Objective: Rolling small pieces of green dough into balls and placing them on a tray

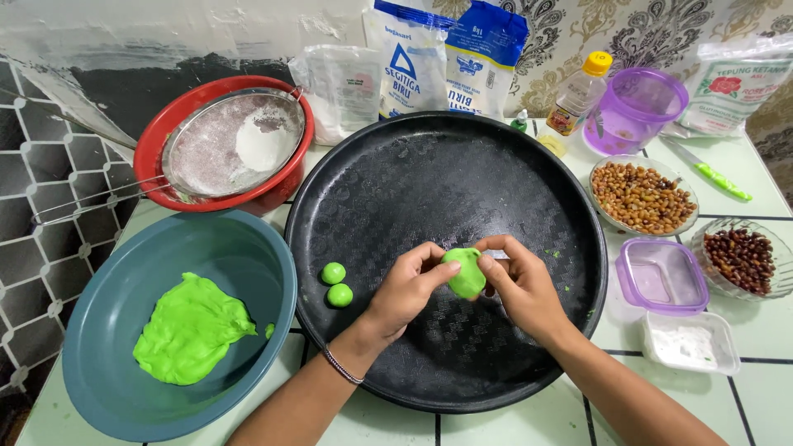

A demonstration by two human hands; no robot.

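My head view is bright and evenly lit, the light soft and seeming to fall from above. Shadows are faint: I see only a thin dark one under each hand (pixel 405 289) on the black tray (pixel 372 190). The tray's embossed surface carries a pale sheen across its upper half, and the plastic bags (pixel 446 58) at the back show small glints. Focus is sharp in the middle. Toward the edges the tabletop (pixel 760 405) lines bow outward, and the wire rack (pixel 58 206) at left curves.
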